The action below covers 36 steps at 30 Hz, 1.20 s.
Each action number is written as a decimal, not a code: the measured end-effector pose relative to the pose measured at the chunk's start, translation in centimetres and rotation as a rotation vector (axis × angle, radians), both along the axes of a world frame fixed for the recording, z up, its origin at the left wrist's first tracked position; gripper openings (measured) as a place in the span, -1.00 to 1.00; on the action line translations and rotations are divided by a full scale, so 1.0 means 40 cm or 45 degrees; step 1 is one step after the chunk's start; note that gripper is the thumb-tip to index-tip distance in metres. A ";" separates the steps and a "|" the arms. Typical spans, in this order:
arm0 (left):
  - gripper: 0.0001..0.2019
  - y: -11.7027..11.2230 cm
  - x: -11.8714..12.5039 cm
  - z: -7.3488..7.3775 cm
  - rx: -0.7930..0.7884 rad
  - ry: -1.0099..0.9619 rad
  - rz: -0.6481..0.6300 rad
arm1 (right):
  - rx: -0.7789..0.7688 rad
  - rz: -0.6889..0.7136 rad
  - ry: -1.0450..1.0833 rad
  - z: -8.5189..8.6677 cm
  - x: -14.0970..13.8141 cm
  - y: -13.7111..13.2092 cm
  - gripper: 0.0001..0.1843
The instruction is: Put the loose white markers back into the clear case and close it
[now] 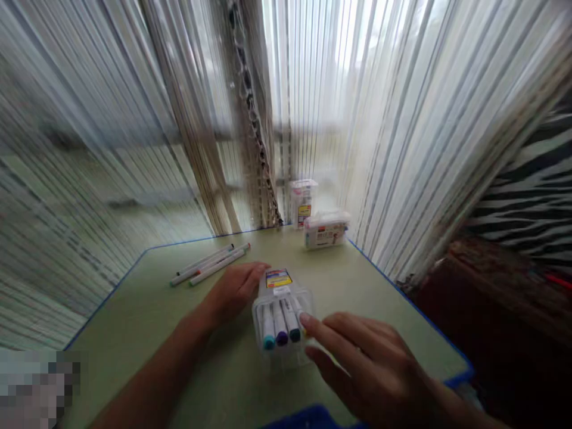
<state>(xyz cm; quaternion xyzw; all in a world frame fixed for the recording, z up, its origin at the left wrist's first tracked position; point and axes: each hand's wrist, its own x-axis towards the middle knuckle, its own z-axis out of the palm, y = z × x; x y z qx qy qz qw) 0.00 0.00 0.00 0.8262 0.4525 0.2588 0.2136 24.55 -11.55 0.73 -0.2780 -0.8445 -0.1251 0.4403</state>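
A clear plastic marker case lies in front of me with its open end toward me. Several white markers stick out of it in a row, with light blue, purple and dark teal caps. My left hand grips the case along its left side near the far end. At the row's right end, the fingers of my right hand close around a yellow-tipped marker, which they partly hide. Loose white markers lie on the table beyond my left hand.
Two more marker cases are at the back of the green table: one upright, one on its side. String curtains hang around the table's back and sides. A blue object shows at the near edge.
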 end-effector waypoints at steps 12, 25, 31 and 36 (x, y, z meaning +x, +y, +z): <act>-0.43 0.004 0.010 0.009 -0.008 0.067 0.114 | -0.193 0.045 0.280 0.029 0.058 0.015 -0.85; -0.63 0.041 -0.023 -0.009 0.263 0.201 0.374 | -1.109 0.166 0.892 0.106 -0.073 0.404 -0.68; -0.72 0.040 -0.025 -0.016 0.301 0.304 0.427 | -1.140 0.031 0.792 -0.029 -0.099 0.444 -0.60; -0.73 0.029 -0.032 -0.003 0.318 0.436 0.563 | -1.016 -0.016 0.600 -0.081 -0.067 0.432 -0.65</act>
